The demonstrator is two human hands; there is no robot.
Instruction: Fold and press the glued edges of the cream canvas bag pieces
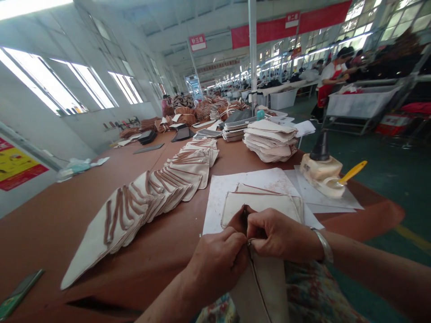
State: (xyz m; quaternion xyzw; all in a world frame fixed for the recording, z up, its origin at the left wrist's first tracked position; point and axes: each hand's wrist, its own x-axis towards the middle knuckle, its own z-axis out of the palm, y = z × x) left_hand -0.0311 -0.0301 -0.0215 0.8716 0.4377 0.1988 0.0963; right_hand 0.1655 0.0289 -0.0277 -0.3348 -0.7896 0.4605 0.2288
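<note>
My left hand point(220, 255) and my right hand point(281, 235) are close together near the table's front edge. Both are closed, fingers pinching a cream fabric panel point(261, 291) along its dark brown seam. Between them the brown edge stands up in a fold, and the panel's lower part hangs toward my lap. Just beyond lie more cream panels point(266, 204) with brown trim, on a white sheet of paper point(215, 197). Left of my hands, a fanned row of similar panels point(175, 179) with brown strips runs back across the table. My fingers hide the exact grip.
A glue pot point(321, 168) with a black top and a yellow-handled brush point(353, 172) stands at right. Behind the paper is a stack of cream pieces point(269, 141). A green-edged tool point(20, 294) lies at lower left. A person point(333, 78) works beside a white bin point(362, 103).
</note>
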